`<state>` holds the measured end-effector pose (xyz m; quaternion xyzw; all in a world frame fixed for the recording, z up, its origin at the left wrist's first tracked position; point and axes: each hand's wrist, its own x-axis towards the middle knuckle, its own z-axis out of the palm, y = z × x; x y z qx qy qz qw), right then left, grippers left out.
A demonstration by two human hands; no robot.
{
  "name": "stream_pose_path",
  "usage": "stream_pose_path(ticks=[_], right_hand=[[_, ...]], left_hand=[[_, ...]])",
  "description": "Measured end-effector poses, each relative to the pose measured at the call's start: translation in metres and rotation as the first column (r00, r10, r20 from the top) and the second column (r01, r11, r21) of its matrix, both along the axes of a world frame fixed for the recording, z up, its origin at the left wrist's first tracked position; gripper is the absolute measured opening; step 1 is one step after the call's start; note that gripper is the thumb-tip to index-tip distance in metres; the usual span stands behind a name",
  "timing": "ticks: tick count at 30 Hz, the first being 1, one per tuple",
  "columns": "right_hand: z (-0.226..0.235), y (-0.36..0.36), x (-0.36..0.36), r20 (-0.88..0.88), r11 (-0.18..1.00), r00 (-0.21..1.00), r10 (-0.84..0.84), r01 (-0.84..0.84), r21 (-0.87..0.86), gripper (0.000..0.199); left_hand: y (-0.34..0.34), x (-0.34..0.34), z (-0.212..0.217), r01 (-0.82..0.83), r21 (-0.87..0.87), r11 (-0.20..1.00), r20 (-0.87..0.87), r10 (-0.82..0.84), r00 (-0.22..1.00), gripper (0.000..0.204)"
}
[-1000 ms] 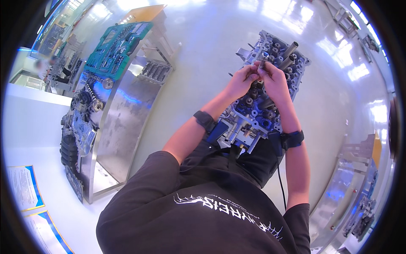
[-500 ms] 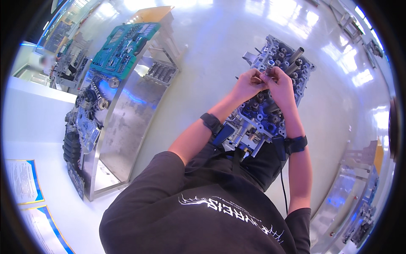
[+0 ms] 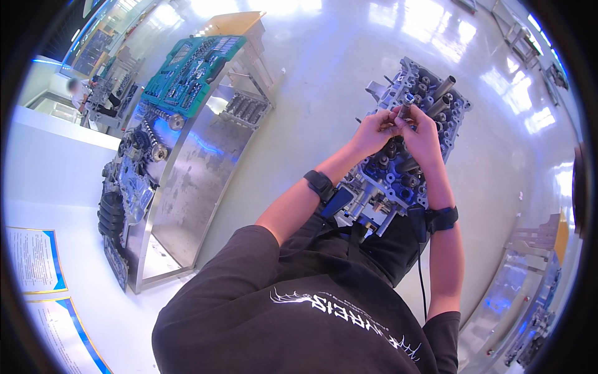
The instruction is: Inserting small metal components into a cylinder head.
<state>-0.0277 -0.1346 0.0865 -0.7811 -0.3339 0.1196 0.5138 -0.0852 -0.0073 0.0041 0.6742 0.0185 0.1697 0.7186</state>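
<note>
Both hands meet over the grey metal engine cylinder head (image 3: 461, 111). My right hand (image 3: 423, 134) pinches a small shiny metal cylinder (image 3: 407, 101), its bright round end pointing up and away from me. My left hand (image 3: 375, 132) is closed, its fingertips against the same cylinder beside the right thumb. The fingers cover the cylinder's lower part. Just right of the hands, metal tubes (image 3: 443, 88) stand up out of the cylinder head. Rows of springs and bores surround them, partly hidden under my hands.
On my left, a metal workbench (image 3: 187, 215) carries an open green socket set case (image 3: 180, 75), camshafts (image 3: 148, 134) and engine parts (image 3: 134, 190). Another metal part (image 3: 246, 111) lies on a lower shelf. At far left a person (image 3: 78, 93) stands by other engine parts. Another bench (image 3: 520, 274) stands at right.
The whole view has shifted slightly, so everything sits a little lower and farther right. My left fingers look less curled. The small cylinder stays between the hands over the cylinder head.
</note>
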Motion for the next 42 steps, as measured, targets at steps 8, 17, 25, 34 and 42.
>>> stream_pose_path(ticks=[8,17,25,34,42], right_hand=[[-0.014,0.003,0.009,0.037,0.992,0.998,0.051,-0.055,0.110,0.027],[-0.015,0.000,0.008,0.013,0.998,1.000,0.004,-0.005,0.070,0.020],[-0.010,0.000,0.007,0.064,0.999,0.997,-0.039,0.038,0.019,0.022],[-0.002,0.001,0.001,0.091,0.994,0.991,-0.103,0.106,-0.033,0.029],[-0.002,0.001,0.001,0.071,0.990,0.990,-0.124,0.128,-0.058,0.026]], left_hand=[[-0.002,-0.001,0.001,-0.099,0.148,0.984,0.006,0.099,0.995,0.017],[-0.001,-0.006,0.011,0.018,0.000,1.000,-0.018,-0.018,1.000,0.028],[-0.001,-0.005,0.013,-0.034,0.030,0.999,-0.090,0.037,0.995,0.020],[-0.002,-0.006,0.017,-0.084,0.053,0.995,-0.122,0.090,0.988,0.021],[0.000,-0.006,0.012,-0.028,-0.033,0.999,-0.080,0.025,0.996,0.019]])
